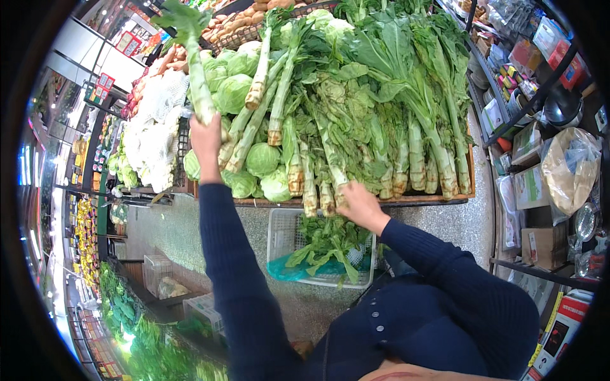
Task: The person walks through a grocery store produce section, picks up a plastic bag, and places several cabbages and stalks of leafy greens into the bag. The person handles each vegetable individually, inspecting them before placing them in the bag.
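My left hand [207, 142] grips the lower end of a celtuce stalk [197, 71], raised over the left of the produce stand with its leafy top pointing away from me. My right hand [358, 205] closes around the cut base of another celtuce [332, 157], which lies among the stalks at the stand's front edge. More celtuce [282, 105] lies between my hands, cut ends towards me. Wilted, browning leaves [350, 102] cover several stalks in the middle. Green cabbages [263, 159] sit beneath and beside the stalks on the left.
A white plastic crate [275, 233] holding loose leaves [329, 243] stands on the floor below the stand. Cauliflower [155, 143] lies to the left, potatoes [238, 24] at the back. Shelves of packaged goods [529, 185] line the right side. Leafy greens [157, 352] fill the lower left.
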Available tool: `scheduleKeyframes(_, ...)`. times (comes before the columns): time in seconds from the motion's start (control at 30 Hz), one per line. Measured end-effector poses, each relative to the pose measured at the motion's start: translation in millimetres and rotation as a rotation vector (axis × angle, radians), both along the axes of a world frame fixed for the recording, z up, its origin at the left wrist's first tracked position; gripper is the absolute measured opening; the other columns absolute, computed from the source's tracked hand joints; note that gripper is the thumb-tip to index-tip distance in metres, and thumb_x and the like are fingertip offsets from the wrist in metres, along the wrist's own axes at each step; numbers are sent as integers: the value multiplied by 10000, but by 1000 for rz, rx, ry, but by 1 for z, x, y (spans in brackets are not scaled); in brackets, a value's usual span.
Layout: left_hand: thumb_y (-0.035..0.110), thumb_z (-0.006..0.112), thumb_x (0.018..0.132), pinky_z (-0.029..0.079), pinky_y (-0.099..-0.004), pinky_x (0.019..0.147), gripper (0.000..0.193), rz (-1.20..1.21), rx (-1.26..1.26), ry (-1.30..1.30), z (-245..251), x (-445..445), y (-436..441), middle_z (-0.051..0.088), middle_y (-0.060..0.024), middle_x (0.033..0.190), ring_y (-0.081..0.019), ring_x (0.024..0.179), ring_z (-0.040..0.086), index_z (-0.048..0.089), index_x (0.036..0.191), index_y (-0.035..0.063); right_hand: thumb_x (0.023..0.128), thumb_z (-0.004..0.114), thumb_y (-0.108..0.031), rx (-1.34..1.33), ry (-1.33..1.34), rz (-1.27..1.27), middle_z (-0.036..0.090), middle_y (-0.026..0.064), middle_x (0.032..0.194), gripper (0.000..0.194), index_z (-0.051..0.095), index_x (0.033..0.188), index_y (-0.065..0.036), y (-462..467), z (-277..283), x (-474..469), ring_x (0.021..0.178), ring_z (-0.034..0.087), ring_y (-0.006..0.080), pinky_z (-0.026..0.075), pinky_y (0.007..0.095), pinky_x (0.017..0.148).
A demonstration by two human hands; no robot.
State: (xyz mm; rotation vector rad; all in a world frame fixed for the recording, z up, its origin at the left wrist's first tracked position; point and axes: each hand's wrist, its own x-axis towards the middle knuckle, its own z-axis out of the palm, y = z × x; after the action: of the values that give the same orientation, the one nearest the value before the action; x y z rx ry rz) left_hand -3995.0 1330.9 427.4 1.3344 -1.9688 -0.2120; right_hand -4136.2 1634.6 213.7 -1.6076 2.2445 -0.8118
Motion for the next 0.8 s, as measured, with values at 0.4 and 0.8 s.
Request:
scheduleKeyframes(0.4,239,548,836,423,-405,919,585,-99,336,-50,-79,-41,29,517,-219,1219,-296,1088,534,354,1314,-37,763,633,-151,90,-1076,159,461,275,1225,998,-95,1420,32,-38,43,-59,901,586,256,512,328,790)
scheduleKeyframes(0.8,122,649,773,540,-338,706,565,-459,1289,1028,-88,96,362,609,-163,1023,-251,886,632,396,1257,-23,876,581,-322,-393,-901,-47,329,195,1403,698,233,1387,3,14,121,-3,1300,339,302,292,386,1065)
